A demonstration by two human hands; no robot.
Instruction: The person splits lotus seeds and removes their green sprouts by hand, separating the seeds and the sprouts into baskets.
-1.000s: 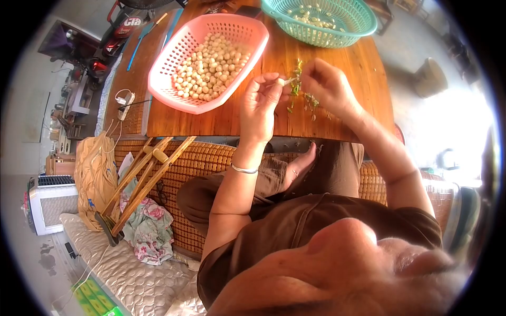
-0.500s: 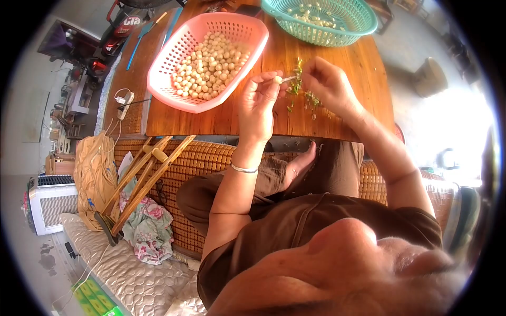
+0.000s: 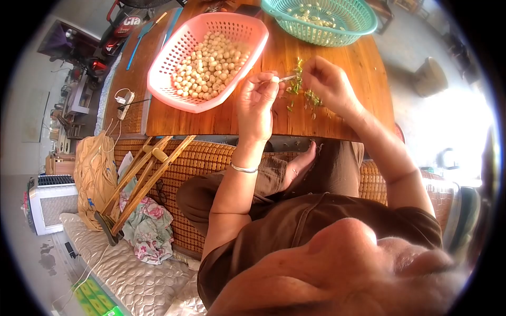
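Head view shows us a pink basket [image 3: 196,105] holding many pale round pieces [image 3: 211,66] and, farther back on the wooden table [image 3: 363,89], a teal basket [image 3: 353,23] with fewer pale bits [image 3: 316,22]. Beside the pink basket, the left hand [image 3: 256,102] pinches one small pale piece [image 3: 275,80]; the right hand [image 3: 331,87] curls near it, but we cannot tell its hold.

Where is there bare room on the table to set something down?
Bare wood shows on the table right of the right hand, below the teal basket in view, and between that and the pink basket, beyond the left hand. Crowded: under the pink basket, and where green scraps lie between the hands.
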